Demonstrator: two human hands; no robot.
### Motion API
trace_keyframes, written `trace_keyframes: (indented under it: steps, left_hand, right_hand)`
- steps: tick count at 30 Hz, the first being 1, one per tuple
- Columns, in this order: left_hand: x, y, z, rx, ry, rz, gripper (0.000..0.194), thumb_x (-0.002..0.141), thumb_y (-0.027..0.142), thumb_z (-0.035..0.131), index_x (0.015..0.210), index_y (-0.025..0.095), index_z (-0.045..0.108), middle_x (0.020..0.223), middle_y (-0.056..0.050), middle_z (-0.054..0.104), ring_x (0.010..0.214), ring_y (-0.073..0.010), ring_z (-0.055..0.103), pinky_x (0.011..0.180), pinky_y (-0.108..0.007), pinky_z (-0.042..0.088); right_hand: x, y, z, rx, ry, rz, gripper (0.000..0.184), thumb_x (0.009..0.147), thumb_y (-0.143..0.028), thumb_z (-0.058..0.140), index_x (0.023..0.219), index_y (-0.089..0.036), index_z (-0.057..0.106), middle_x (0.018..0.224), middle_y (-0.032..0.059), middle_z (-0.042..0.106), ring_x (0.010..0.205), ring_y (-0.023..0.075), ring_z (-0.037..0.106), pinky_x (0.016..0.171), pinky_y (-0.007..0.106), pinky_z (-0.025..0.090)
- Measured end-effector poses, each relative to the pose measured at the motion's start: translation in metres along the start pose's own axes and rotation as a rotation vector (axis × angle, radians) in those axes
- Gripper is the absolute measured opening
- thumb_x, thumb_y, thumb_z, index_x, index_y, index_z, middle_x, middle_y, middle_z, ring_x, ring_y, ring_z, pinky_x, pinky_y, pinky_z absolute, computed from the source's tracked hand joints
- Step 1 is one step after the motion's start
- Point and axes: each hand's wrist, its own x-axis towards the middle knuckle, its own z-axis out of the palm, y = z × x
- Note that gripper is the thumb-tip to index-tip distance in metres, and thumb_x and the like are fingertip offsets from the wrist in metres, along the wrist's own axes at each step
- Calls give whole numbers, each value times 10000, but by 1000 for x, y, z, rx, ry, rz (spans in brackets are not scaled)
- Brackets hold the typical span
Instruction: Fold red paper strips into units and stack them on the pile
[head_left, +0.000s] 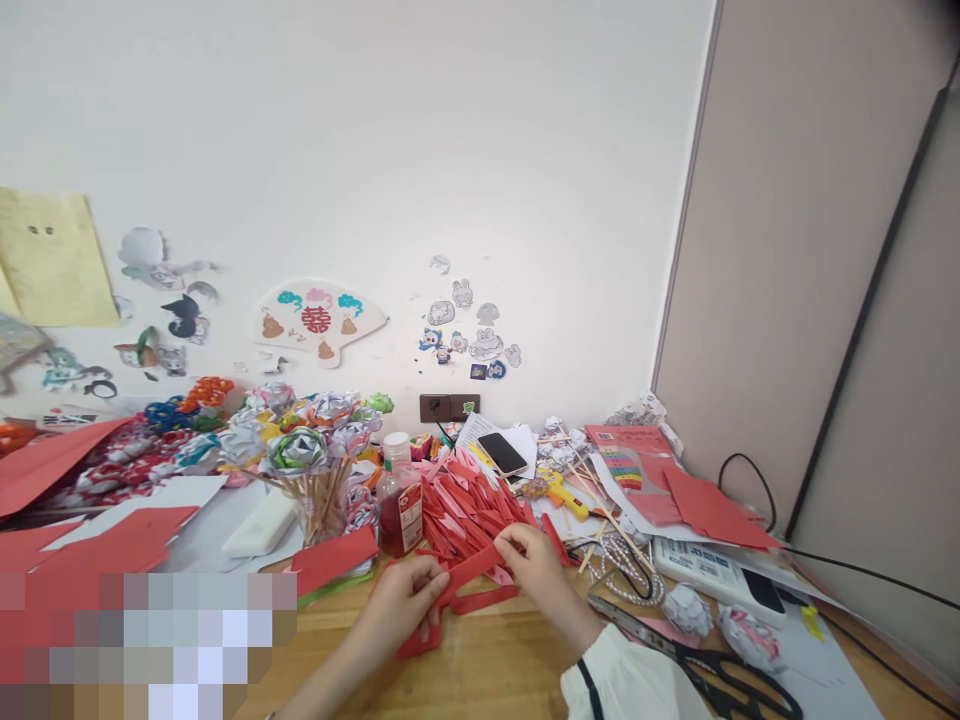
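A red paper strip (474,566) stretches between my two hands, just above the wooden table's front part. The fingers of my left hand (409,597) pinch its left end, and more red paper (420,642) shows below that hand. My right hand (534,570) grips the other end between thumb and fingers. Right behind the hands lies a heap of red and pink paper strips (469,505). One loose red strip (486,600) rests on the table under the held one. A bottle of dark red liquid (397,495) stands left of the heap.
Black-handled scissors (720,665) lie right of my right forearm. Behind are a yellow glue gun (564,494), a phone (502,453) and a beaded cord (626,572). Paper flowers on sticks (300,455) fill a holder at left. Red sheets (712,508) lie at right, against the wall side.
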Motion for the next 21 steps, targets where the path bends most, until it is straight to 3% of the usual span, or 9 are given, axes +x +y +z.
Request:
trace_keyframes:
  steps: [4, 7, 9, 12, 16, 21]
  left_hand:
    - [-6, 4, -2, 406, 122, 151, 352, 772, 398, 366, 537, 168, 492, 523, 8, 564, 504, -120, 493, 475, -206, 293]
    - [-10, 5, 1, 531, 124, 207, 290, 778, 384, 389, 674, 188, 575, 662, -21, 631, 596, -148, 540, 522, -215, 321]
    - [-12, 4, 3, 538, 125, 244, 230, 749, 383, 457, 839, 217, 588, 804, -38, 656, 710, -176, 569, 605, -228, 362]
    - [-14, 3, 6, 528, 124, 272, 314, 705, 389, 527, 982, 243, 555, 940, -56, 646, 829, -211, 570, 712, -261, 381]
    - [-15, 6, 7, 436, 113, 215, 301, 755, 404, 440, 982, 246, 561, 954, -58, 646, 837, -207, 576, 719, -263, 397]
    - [-15, 13, 8, 307, 156, 160, 314, 783, 396, 375, 957, 212, 561, 936, -69, 643, 830, -200, 573, 723, -257, 404]
  right_hand:
    - [-4, -3, 7, 94, -71, 69, 218, 754, -307, 454, 621, -153, 531, 556, -15, 484, 533, 115, 452, 500, 210, 334]
    - [-7, -9, 15, 79, -61, 67, 194, 727, -268, 475, 584, -148, 529, 534, -28, 459, 519, 102, 417, 492, 205, 310]
    - [-9, -12, 21, 98, -61, 89, 212, 720, -263, 476, 549, -146, 519, 492, -38, 431, 486, 94, 395, 470, 204, 293]
    - [-11, -13, 29, 181, -74, 132, 250, 720, -297, 490, 523, -144, 508, 463, -37, 434, 458, 94, 417, 465, 207, 317]
    - [-12, -13, 32, 384, -108, 230, 299, 725, -416, 496, 683, -131, 575, 482, -23, 478, 436, 101, 445, 433, 205, 345]
    - [-13, -17, 32, 556, -104, 236, 375, 720, -476, 504, 811, -127, 607, 566, 4, 533, 473, 96, 463, 454, 203, 360]
